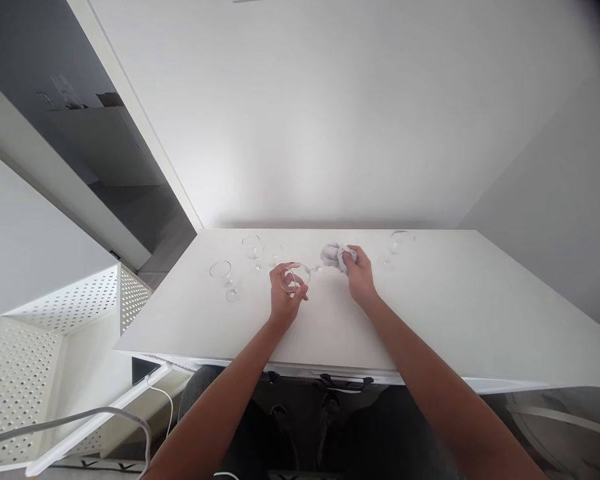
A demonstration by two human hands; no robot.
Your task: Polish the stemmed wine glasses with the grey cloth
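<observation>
Above the white table, my left hand (285, 299) curls its fingers around the bowl of a clear stemmed glass (303, 274). The glass lies tilted on its side in the air, rim toward my palm and stem pointing right. My right hand (362, 275) is closed on a crumpled white cloth (332, 255). The cloth is at the stem's far end, and the foot of the glass cannot be made out there. Behind and left of my left hand stand more clear stemmed glasses, one (221, 269) farthest left and another (251, 247) near the back.
Another stemmed glass (403, 240) stands at the back of the white table (430, 320), right of my right hand. A pale wall rises behind the table. At the lower left are a white perforated basket (25, 373) and a grey cable (80, 419).
</observation>
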